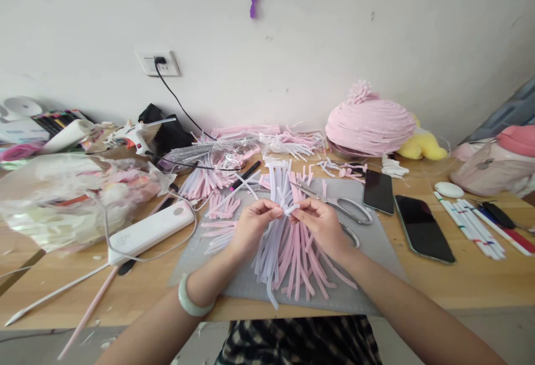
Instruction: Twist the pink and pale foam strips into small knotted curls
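Note:
Over the middle of a grey mat (376, 253), my left hand (257, 220) and my right hand (321, 223) face each other, fingertips almost meeting. Between them is a short pale lilac pipe cleaner (290, 209), pinched by thumb and fingers of each hand and bent in the middle. Below and behind it lie loose bundles of long fuzzy stems, lilac pipe cleaners (267, 259) on the left and pink pipe cleaners (298, 264) on the right. Scissors (353, 209) lie beside my right hand, partly covered by it.
Left are a white power bank (152, 231) with cables, a plastic bag of scraps (83, 198) and a glue gun (136, 139). Two phones (424, 228) and several markers (472, 225) lie right. A pink pipe-cleaner dome (370, 125) stands behind, beside a yellow plush (422, 145).

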Action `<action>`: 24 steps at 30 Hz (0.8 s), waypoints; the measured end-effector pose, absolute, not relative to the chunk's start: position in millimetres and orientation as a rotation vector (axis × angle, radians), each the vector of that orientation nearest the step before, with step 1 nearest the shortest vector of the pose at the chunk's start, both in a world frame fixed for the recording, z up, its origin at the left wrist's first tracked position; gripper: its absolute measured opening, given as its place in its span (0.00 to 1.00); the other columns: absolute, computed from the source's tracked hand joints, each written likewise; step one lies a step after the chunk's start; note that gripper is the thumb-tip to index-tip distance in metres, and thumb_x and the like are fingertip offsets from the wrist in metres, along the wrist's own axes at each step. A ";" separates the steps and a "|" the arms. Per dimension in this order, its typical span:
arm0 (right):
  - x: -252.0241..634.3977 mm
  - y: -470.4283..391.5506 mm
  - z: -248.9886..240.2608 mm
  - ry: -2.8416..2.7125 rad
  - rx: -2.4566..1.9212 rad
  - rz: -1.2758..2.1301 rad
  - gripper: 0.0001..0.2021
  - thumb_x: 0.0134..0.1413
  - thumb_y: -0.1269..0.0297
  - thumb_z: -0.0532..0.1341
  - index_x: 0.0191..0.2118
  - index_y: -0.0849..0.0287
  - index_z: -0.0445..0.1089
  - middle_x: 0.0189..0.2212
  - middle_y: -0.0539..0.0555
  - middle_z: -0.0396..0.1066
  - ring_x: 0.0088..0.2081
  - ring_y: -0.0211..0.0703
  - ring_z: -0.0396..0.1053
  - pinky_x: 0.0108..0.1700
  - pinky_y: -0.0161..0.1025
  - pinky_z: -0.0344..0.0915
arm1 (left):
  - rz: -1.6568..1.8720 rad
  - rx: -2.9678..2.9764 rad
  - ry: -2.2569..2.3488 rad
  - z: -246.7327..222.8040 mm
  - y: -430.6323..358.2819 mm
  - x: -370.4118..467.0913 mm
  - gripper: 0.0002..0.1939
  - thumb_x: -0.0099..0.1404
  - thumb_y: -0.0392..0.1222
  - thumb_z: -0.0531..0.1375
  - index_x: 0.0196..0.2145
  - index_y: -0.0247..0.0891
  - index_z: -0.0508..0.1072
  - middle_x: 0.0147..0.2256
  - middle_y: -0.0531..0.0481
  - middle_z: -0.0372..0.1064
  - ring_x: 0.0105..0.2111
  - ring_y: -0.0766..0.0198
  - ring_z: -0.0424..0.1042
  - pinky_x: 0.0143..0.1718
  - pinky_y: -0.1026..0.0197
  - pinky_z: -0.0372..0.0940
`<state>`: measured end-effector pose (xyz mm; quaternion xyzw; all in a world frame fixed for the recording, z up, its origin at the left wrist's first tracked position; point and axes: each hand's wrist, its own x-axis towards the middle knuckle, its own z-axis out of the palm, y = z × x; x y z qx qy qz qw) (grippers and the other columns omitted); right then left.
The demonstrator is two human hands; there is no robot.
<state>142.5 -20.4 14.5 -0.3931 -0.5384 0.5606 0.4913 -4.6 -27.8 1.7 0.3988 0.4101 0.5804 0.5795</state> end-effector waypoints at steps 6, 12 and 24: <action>132.3 -26.3 1.8 -1.247 -0.925 1.196 0.02 0.43 0.68 0.61 0.24 0.59 0.68 0.20 0.49 0.68 0.25 0.37 0.66 0.30 0.34 0.64 | 1.336 0.840 0.853 1.4 -32.8 5.3 0.05 0.45 0.36 0.64 0.21 0.34 0.70 0.21 0.54 0.68 0.25 0.69 0.65 0.35 0.64 0.57; 125.7 -27.1 -12.0 -1.305 -0.938 1.055 0.04 0.46 0.66 0.60 0.24 0.59 0.68 0.25 0.50 0.68 0.28 0.38 0.66 0.33 0.35 0.64 | 1.335 0.873 0.860 -0.3 -34.1 6.1 0.05 0.48 0.37 0.63 0.22 0.34 0.70 0.22 0.54 0.67 0.26 0.69 0.64 0.35 0.65 0.56; 146.7 -17.2 -2.0 -2.028 -0.957 0.265 0.08 0.54 0.72 0.51 0.34 0.61 0.67 0.30 0.57 0.68 0.34 0.42 0.67 0.37 0.37 0.63 | 1.366 1.089 1.108 -4.0 -28.3 -0.5 0.07 0.52 0.41 0.61 0.22 0.36 0.69 0.22 0.55 0.66 0.26 0.68 0.63 0.35 0.65 0.56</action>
